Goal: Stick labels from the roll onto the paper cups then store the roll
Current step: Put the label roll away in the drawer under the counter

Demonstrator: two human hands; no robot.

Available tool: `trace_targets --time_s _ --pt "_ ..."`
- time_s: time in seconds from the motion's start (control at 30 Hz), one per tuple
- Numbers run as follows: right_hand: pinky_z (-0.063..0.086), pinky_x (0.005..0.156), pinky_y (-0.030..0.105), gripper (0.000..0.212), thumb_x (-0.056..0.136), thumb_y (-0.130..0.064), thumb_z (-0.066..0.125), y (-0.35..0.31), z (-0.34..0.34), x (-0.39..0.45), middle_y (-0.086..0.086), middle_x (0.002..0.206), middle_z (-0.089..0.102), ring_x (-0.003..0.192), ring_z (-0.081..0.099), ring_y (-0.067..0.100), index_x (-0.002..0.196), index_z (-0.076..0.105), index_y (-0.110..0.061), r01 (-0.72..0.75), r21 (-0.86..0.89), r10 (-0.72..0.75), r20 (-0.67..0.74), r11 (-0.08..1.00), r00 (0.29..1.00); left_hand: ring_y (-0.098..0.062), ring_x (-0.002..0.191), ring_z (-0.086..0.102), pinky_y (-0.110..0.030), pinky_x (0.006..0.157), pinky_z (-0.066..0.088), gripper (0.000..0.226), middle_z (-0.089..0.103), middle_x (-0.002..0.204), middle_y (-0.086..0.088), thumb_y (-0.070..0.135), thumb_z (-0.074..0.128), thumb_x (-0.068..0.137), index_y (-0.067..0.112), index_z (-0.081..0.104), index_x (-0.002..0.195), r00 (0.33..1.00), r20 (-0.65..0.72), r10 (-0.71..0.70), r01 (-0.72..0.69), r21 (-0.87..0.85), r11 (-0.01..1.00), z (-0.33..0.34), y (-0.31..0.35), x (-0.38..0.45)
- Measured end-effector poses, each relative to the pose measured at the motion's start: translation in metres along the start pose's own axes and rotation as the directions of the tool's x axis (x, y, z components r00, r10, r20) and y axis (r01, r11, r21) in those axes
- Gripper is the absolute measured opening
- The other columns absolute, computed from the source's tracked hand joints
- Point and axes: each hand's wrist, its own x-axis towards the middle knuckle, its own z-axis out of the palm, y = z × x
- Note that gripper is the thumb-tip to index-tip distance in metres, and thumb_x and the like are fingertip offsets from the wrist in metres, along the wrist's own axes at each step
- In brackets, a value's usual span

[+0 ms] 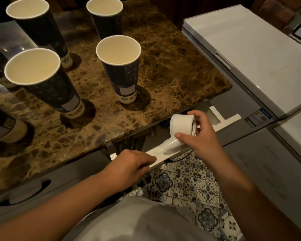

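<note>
Four paper cups stand upright on the marble surface (163, 70), well apart from one another; a fifth shows partly at the near left edge. Near-left cup (42, 80) and centre cup (119, 66) each carry a pale label low on the side; on the far-left cup (36, 25) and far cup (105, 16) I cannot tell. Label roll (182, 125) is in my right hand (201, 136), fingers wrapped round it, thumb pressed on the loose strip that trails down and left from it. Roll sits off the surface, just past its near right edge, over an open white drawer (222, 121) under the top. My left hand (134, 164) is curled on the drawer's front edge, gripping it — I judge it is steadying or holding the drawer out so the roll can go in. Thumb on the strip likely keeps the tail from unwinding. Labelling looks finished on the cups I can read; storing step in hand. White chest freezer (250, 54) stands right of the surface. Patterned tile floor (188, 185) below.
</note>
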Motion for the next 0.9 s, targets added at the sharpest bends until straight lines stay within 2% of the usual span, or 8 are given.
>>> trace_targets --time_s 0.07,0.13,0.2,0.27,0.4,0.53,0.73,0.9 --pt "0.054 0.080 0.039 0.064 0.072 -0.022 0.082 0.002 0.003 -0.001 -0.009 0.119 0.052 0.105 0.054 0.016 0.120 0.044 -0.042 0.042 -0.184 -0.039 0.016 0.982 0.999 0.002 0.099 0.059 0.001 0.088 0.039 0.033 0.073 0.111 0.002 0.015 0.072 0.085 0.017 0.070 0.118 0.998 0.056 0.001 0.002 -0.057 0.998 0.002 0.000 -0.003" --pt "0.045 0.081 0.031 0.067 0.072 -0.025 0.082 0.004 0.005 -0.003 -0.007 0.126 0.048 0.108 0.049 0.012 0.126 0.044 -0.039 0.110 -0.336 -0.098 0.052 0.936 0.994 0.009 0.097 0.056 0.005 0.083 0.036 0.040 0.070 0.117 0.008 0.019 0.072 0.087 0.022 0.065 0.126 0.992 0.102 -0.077 0.090 -0.121 0.989 0.005 0.001 -0.004" --pt "0.039 0.084 0.026 0.069 0.073 -0.026 0.081 0.006 0.007 -0.003 -0.006 0.132 0.045 0.109 0.045 0.010 0.131 0.044 -0.034 0.178 -0.431 -0.142 0.114 0.885 0.983 0.007 0.096 0.059 -0.001 0.081 0.042 0.046 0.068 0.116 0.011 0.022 0.073 0.086 0.026 0.061 0.130 0.972 0.136 -0.192 0.218 -0.212 0.953 0.010 0.001 -0.004" --pt "0.042 0.088 0.029 0.070 0.075 -0.028 0.078 0.007 0.011 -0.002 -0.004 0.138 0.042 0.113 0.047 0.014 0.135 0.041 -0.032 0.221 -0.515 -0.138 0.196 0.828 0.971 0.001 0.099 0.062 -0.013 0.087 0.049 0.047 0.068 0.110 0.012 0.024 0.075 0.084 0.028 0.061 0.129 0.935 0.176 -0.307 0.349 -0.307 0.885 0.015 -0.001 -0.005" --pt "0.047 0.084 0.033 0.072 0.079 -0.034 0.073 0.012 0.023 0.005 0.001 0.140 0.041 0.115 0.053 0.022 0.140 0.035 -0.029 0.307 -0.691 -0.095 0.328 0.654 0.940 -0.006 0.095 0.066 -0.032 0.090 0.053 0.023 0.072 0.102 0.010 0.028 0.072 0.086 0.031 0.072 0.109 0.890 0.260 -0.375 0.452 -0.390 0.802 0.019 -0.008 -0.008" --pt "0.051 0.082 0.040 0.073 0.078 -0.041 0.071 0.013 0.033 0.015 0.005 0.137 0.043 0.113 0.055 0.028 0.138 0.033 -0.028 0.301 -0.763 -0.030 0.347 0.572 0.937 -0.015 0.091 0.068 -0.037 0.087 0.055 0.015 0.075 0.097 0.005 0.024 0.070 0.088 0.036 0.074 0.095 0.881 0.259 -0.396 0.473 -0.480 0.739 0.019 -0.006 -0.010" --pt "0.048 0.079 0.041 0.075 0.076 -0.047 0.072 0.014 0.040 0.020 0.005 0.134 0.044 0.113 0.055 0.032 0.137 0.033 -0.028 0.246 -0.842 0.084 0.323 0.480 0.943 -0.012 0.092 0.068 -0.035 0.088 0.055 0.017 0.075 0.099 0.006 0.022 0.069 0.089 0.025 0.076 0.104 0.879 0.247 -0.407 0.476 -0.504 0.721 0.021 -0.006 -0.012" --pt "0.049 0.088 0.044 0.091 0.075 -0.062 0.068 0.014 0.040 0.021 0.002 0.149 0.035 0.128 0.047 0.030 0.147 0.023 -0.028 0.220 -0.853 0.135 0.317 0.473 0.939 -0.008 0.092 0.067 -0.031 0.089 0.054 0.019 0.075 0.100 0.007 0.023 0.068 0.090 0.024 0.074 0.107 0.886 0.243 -0.395 0.464 -0.488 0.740 0.020 -0.003 -0.012"
